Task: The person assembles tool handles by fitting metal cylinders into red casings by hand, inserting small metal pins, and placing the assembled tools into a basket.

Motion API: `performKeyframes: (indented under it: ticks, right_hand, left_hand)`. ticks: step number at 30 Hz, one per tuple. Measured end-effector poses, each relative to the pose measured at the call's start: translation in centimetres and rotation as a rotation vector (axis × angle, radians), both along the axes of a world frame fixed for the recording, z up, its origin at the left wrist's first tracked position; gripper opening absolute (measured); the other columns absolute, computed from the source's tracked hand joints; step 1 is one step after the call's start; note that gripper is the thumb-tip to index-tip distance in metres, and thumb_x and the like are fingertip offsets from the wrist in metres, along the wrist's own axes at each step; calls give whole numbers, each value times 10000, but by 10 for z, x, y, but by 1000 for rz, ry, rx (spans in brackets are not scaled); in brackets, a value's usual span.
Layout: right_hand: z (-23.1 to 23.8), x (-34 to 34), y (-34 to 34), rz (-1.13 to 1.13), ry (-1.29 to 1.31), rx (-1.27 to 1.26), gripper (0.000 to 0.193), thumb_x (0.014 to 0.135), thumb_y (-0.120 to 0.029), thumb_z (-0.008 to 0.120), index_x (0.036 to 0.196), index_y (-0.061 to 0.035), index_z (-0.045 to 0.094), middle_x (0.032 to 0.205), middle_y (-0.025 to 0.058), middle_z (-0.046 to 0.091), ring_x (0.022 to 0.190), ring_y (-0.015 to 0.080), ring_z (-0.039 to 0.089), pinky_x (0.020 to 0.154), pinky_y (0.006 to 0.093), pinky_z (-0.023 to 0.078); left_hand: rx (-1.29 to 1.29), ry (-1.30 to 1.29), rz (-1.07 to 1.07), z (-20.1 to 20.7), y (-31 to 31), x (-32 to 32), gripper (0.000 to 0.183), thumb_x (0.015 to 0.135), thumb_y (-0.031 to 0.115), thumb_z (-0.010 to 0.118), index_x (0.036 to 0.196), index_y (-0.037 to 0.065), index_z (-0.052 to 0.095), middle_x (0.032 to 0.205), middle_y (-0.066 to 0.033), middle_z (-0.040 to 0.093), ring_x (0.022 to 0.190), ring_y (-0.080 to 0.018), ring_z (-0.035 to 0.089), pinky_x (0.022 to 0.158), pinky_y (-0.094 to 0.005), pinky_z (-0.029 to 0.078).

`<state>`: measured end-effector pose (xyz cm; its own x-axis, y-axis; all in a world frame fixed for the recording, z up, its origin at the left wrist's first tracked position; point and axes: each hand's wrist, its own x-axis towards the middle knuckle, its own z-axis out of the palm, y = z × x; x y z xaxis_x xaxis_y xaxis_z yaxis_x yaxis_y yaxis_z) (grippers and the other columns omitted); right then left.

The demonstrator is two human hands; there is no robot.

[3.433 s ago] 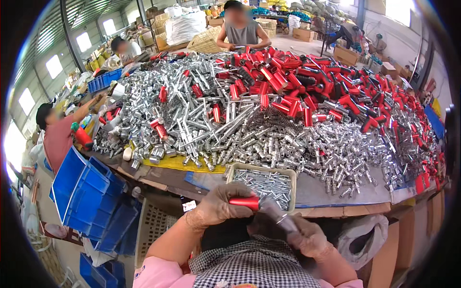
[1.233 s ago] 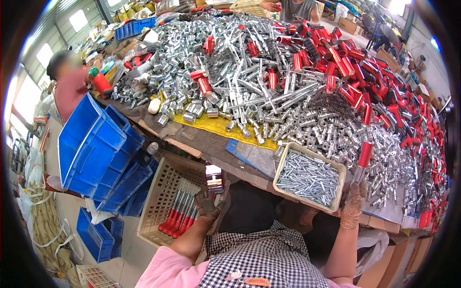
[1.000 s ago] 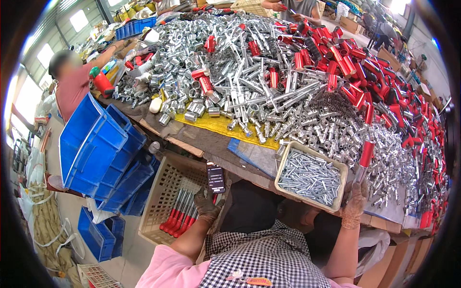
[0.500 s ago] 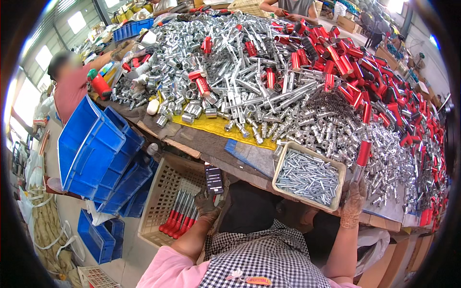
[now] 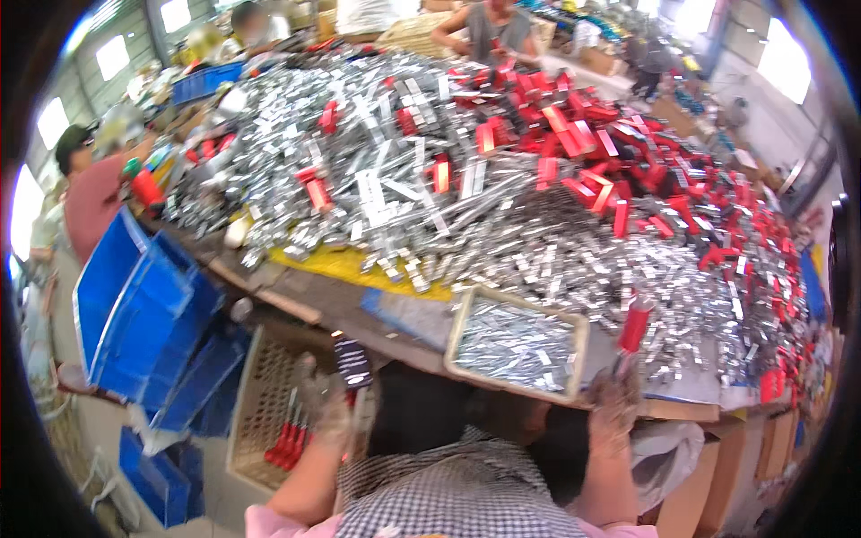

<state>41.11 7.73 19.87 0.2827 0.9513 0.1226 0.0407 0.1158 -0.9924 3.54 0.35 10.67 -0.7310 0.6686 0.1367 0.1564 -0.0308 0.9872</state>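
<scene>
My right hand [image 5: 615,399] is closed around the metal shaft of a red-handled tool [image 5: 635,327], held upright with its red end on top. Just left of that hand, a cream tray [image 5: 453,351] full of small metal pins [image 5: 516,345] sits at the table's edge. My left hand [image 5: 328,414], gloved and smeared by motion, is over a cream plastic crate [image 5: 244,421] at my left. Inside the crate lie several red-handled tools [image 5: 289,441] with metal shafts. A dark phone [image 5: 352,360] with a lit screen is beside the left hand; the left fingers are not clear.
A large heap of metal parts [image 5: 377,179] and red handles [image 5: 583,134] covers the table. Blue bins [image 5: 143,309] are stacked at left, beyond the crate. A person [image 5: 94,193] stands at the left and another [image 5: 491,31] across the table.
The view has shifted and blurred, so the scene sits further left. My left hand has moved from beside the phone further over the crate. My right hand still grips the red-handled tool.
</scene>
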Motion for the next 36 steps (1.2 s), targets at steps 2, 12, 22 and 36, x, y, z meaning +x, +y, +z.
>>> performKeyframes:
  ticks: [2, 12, 22, 36]
  right_hand:
    - [23, -29, -25, 43, 614, -183, 106, 905, -154, 594, 952, -77, 540, 747, 14, 541, 671, 124, 533, 549, 263, 453]
    - [13, -77, -66, 982, 559, -229, 434, 964, -308, 564, 1267, -10, 478, 1026, 4, 533, 835, 54, 465, 744, 207, 412]
    - [82, -55, 48, 1543, -1201, 156, 357, 904, -295, 487, 1113, -42, 626, 1070, 194, 643, 960, 355, 628, 846, 429, 497]
    - [85, -106, 212, 128, -1863, 393, 203, 820, -103, 546, 954, 23, 633, 841, 150, 666, 837, 282, 644, 704, 434, 479]
  left_hand:
    - [284, -290, -220, 76, 2, 20, 757, 812, 460, 713, 1348, 25, 405, 1294, -80, 474, 1229, -227, 431, 1081, -376, 308]
    - [40, -306, -1331, 134, 26, 124, 556, 893, 420, 649, 1252, 31, 480, 1100, -89, 627, 975, -166, 585, 878, -346, 475]
    - [-59, -263, -1289, 102, 16, 87, 437, 931, 410, 593, 1140, 39, 500, 1082, -102, 608, 987, -195, 597, 858, -323, 471]
    - [-421, -271, -1234, 116, 21, 104, 365, 907, 318, 650, 1128, 44, 554, 898, -9, 599, 790, -90, 543, 725, -266, 466]
